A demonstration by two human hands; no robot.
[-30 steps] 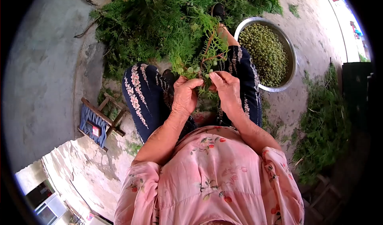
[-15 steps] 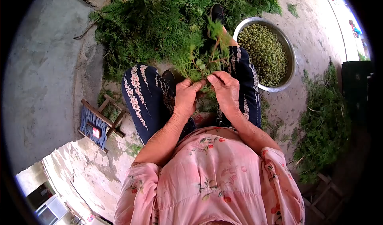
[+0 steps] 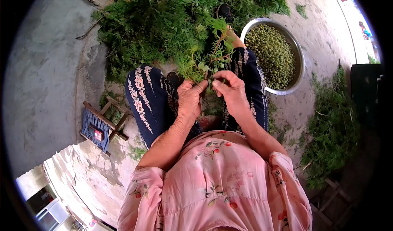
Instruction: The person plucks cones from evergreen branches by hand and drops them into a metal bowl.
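Note:
My left hand (image 3: 190, 99) pinches the lower end of a leafy evergreen sprig (image 3: 215, 56), held upright between my knees. The sprig has a reddish-brown stem, flat green foliage and a few pale green cones (image 3: 204, 67). Close beside it, my right hand (image 3: 233, 92) has thumb and forefinger drawn together near the sprig's base. Whatever lies between those fingertips is too small to make out. To the right, a round metal basin (image 3: 301, 63) holds a heap of small green cones (image 3: 271, 57).
A big pile of evergreen branches (image 3: 151, 26) spreads beyond my feet. More cut branches (image 3: 333, 128) lie on the ground at right. A small wooden stool (image 3: 98, 124) with blue cloth stands at left, beside a grey concrete slab (image 3: 45, 79).
My right hand has shifted slightly on the sprig's base, its fingers changing their grip. The sprig's top has tilted a little, showing more stem and cones. My left hand stays nearly still.

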